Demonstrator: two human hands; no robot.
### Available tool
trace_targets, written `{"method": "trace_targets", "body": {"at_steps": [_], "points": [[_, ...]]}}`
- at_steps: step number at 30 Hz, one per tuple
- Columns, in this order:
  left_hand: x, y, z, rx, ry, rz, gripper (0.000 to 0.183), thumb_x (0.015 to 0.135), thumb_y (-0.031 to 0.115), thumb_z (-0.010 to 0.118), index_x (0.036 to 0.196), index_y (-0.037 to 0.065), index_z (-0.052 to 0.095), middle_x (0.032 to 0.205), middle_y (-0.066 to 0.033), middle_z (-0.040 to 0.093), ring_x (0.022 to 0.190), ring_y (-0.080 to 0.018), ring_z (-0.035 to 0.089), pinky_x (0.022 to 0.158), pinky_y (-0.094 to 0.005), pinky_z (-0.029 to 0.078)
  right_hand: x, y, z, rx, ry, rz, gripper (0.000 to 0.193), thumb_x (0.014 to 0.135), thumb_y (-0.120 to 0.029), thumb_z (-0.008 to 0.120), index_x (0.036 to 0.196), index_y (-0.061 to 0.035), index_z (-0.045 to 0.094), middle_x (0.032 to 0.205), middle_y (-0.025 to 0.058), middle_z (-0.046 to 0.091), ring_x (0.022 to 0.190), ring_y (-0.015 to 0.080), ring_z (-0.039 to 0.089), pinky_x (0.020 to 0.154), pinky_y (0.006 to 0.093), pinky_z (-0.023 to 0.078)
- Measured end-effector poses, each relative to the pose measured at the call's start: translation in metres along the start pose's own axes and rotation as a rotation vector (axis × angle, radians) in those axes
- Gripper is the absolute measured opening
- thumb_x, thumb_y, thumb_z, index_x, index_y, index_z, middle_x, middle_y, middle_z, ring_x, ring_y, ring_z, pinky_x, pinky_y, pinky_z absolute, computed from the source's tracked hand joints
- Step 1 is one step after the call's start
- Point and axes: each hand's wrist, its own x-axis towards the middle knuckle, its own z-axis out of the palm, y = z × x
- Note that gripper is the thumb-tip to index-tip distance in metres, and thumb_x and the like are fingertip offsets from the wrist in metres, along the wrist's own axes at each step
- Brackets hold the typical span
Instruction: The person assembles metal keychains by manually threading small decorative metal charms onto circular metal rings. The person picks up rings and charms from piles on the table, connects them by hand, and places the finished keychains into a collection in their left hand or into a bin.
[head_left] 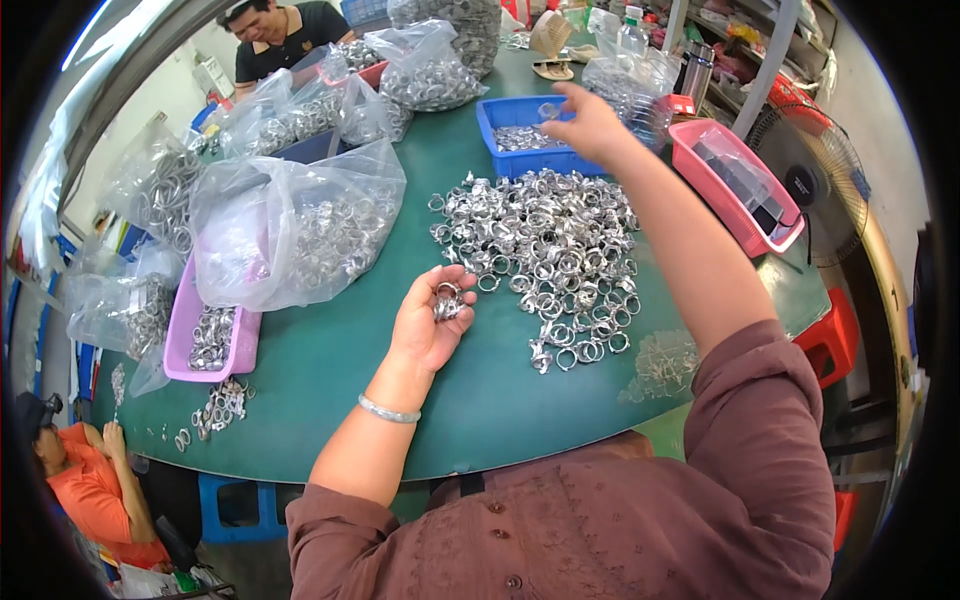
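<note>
My left hand (432,320) is palm up above the green table, its fingers curled around a few silver metal rings (447,303) that look like hose clamps. A large heap of similar metal rings (560,240) lies on the table just to its right. My right hand (590,125) reaches out over the blue tray (535,162), thumb and fingers apart. One single ring (548,111) shows by its fingertips, apparently loose above the tray. More flat-looking metal pieces (520,138) lie inside that tray.
Clear plastic bags of rings (335,240) crowd the left, beside a lilac basket (245,345). At right stand a pink basket (690,150) and a fan (805,185). One person (285,40) sits across the table; another in orange (100,490) is at lower left.
</note>
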Motion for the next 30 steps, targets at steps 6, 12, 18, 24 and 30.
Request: {"method": "trace_targets", "body": {"at_steps": [6, 12, 18, 24, 30], "points": [[-0.017, 0.033, 0.007, -0.112, -0.121, 0.117, 0.028, 0.076, 0.005, 0.051, 0.102, -0.005, 0.05, 0.097, -0.0183, 0.055, 0.081, -0.0261, 0.054, 0.067, -0.0291, 0.05, -0.036, 0.013, 0.006, -0.017, -0.181, -0.143, 0.054, 0.07, -0.025, 0.065, 0.115, -0.0001, 0.051, 0.111, 0.0218, 0.054, 0.106, 0.0325, 0.051, 0.091, 0.0355, 0.039], [-0.046, 0.132, 0.026, 0.204, -0.119, 0.471, 0.018, 0.083, 0.01, 0.054, 0.095, -0.003, 0.055, 0.09, -0.0117, 0.057, 0.079, -0.0185, 0.055, 0.066, -0.0264, 0.048, -0.1, 0.021, 0.004, -0.062, -0.365, -0.21, 0.031, 0.072, -0.019, 0.063, 0.098, -0.002, 0.06, 0.101, 0.0161, 0.059, 0.096, 0.0316, 0.054, 0.086, 0.0377, 0.041], [-0.05, 0.224, -0.011, 0.631, 0.33, 0.857, 0.031, 0.085, 0.019, 0.055, 0.108, -0.002, 0.05, 0.1, -0.0117, 0.057, 0.087, -0.0182, 0.055, 0.077, -0.0305, 0.045, -0.106, -0.02, 0.035, -0.183, -0.289, -0.536, 0.02, 0.07, -0.011, 0.063, 0.089, -0.007, 0.062, 0.094, 0.0077, 0.057, 0.094, 0.0266, 0.05, 0.083, 0.0373, 0.039], [-0.039, 0.192, 0.007, 1.246, 0.528, 0.905, 0.049, 0.086, 0.03, 0.053, 0.122, -0.002, 0.045, 0.12, -0.013, 0.051, 0.108, -0.0205, 0.048, 0.091, -0.0307, 0.036, -0.103, -0.041, 0.078, -0.374, -0.267, -0.698, 0.015, 0.067, -0.016, 0.064, 0.082, -0.012, 0.064, 0.105, 0.0052, 0.053, 0.103, 0.0252, 0.044, 0.086, 0.0409, 0.034], [-0.035, 0.081, 0.017, 1.277, 0.177, 0.885, 0.025, 0.084, 0.01, 0.056, 0.108, 0.003, 0.055, 0.095, -0.0024, 0.055, 0.082, -0.0079, 0.051, 0.072, -0.022, 0.043, -0.107, -0.027, 0.08, -0.138, -0.12, -0.706, 0.006, 0.065, -0.013, 0.063, 0.07, -0.0125, 0.066, 0.1, 0.0046, 0.055, 0.103, 0.0251, 0.043, 0.087, 0.041, 0.031]]}}
